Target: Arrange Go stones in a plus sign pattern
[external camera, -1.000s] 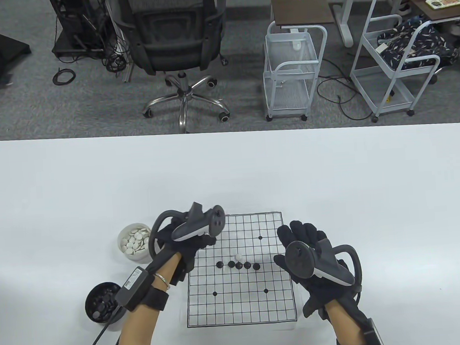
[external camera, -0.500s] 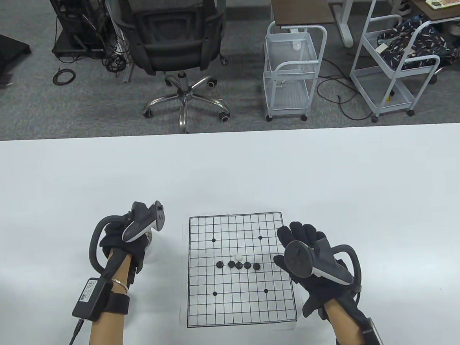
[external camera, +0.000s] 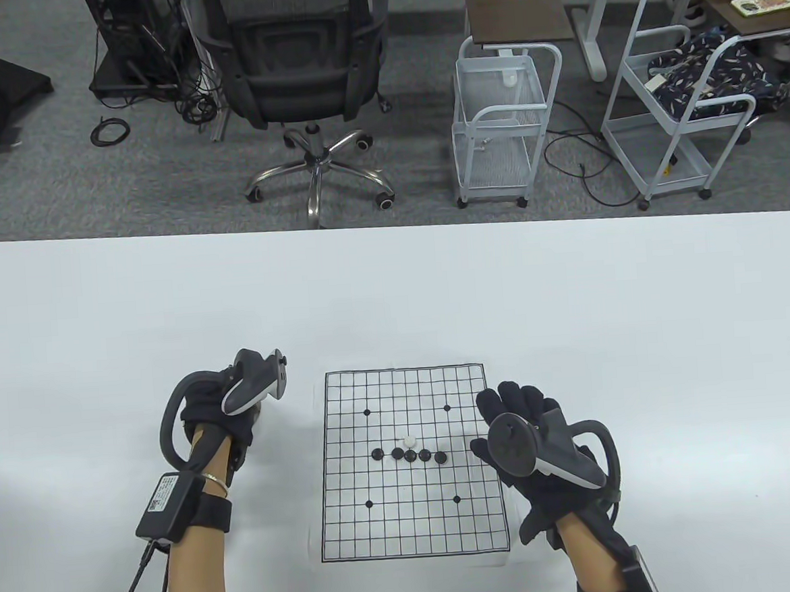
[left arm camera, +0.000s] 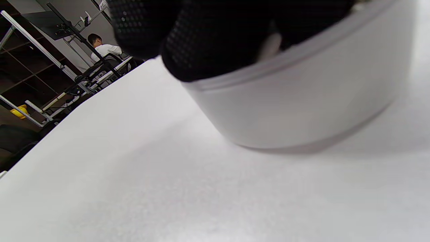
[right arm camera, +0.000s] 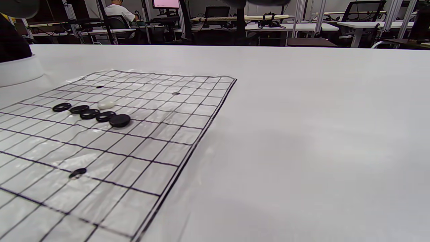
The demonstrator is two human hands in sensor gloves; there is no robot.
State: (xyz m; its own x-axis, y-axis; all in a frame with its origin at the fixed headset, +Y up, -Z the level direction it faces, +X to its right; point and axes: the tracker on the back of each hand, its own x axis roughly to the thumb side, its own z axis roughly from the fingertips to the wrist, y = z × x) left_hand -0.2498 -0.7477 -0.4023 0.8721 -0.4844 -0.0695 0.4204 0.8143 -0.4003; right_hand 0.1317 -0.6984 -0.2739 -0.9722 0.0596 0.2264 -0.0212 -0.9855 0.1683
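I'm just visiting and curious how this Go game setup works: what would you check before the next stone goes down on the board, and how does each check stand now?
1. Row of five black stones laid across the board: ok.
2. One white stone sits just above the row's middle: ok.
3. Left hand is over the white bowl, fingers at its rim: ok.
4. Left hand has a stone: cannot tell, though something pale shows under the fingers.
5. Right hand lies beside the board, off the grid: ok.
6. Plus sign complete: not ok, vertical arm barely begun.
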